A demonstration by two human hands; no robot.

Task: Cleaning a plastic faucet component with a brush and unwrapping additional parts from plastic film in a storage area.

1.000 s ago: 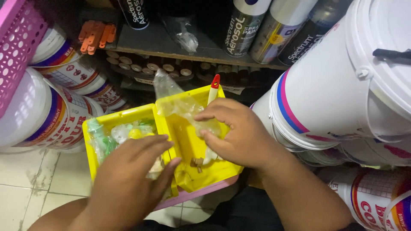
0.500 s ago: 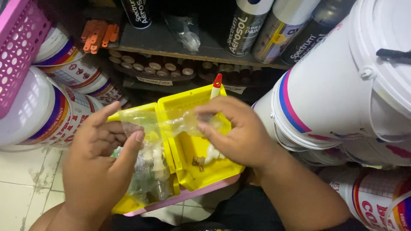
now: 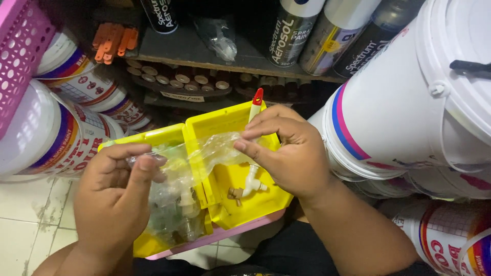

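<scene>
Cramped storage corner: tiled floor [image 3: 25, 214] lower left, white paint buckets [image 3: 409, 92] stacked right and left, dark shelf [image 3: 204, 56] up top with spray cans [image 3: 291, 30] lying on it, a row of small brown cylinders under its edge, orange plastic pieces [image 3: 115, 43] at its left end. Pink perforated basket [image 3: 23, 51] top left.

Yellow two-compartment tray [image 3: 245, 204] sits centre frame on a pink base, between the bucket stacks.

Clear plastic bag [image 3: 204, 153] is stretched across the tray's middle divider, held at both ends:
- left hand [image 3: 112, 199] pinches the bag's left edge between thumb and forefinger, over the left compartment; other fingers curled narrow.
- right hand [image 3: 291, 153] pinches the bag's right edge with thumb and fingertips, over the right compartment.

Bag sags between the hands; small whitish and clear fittings hang in its lower part by the left hand, down into the left compartment. Exact contents too blurred to tell.

Right compartment: white plastic tap [image 3: 251, 180] and a small brass fitting [image 3: 235, 193] on the tray floor, just below the right hand, not touched. Red-tipped white tool [image 3: 255, 102] stands up at the tray's far rim, just above the right hand's fingers.
</scene>
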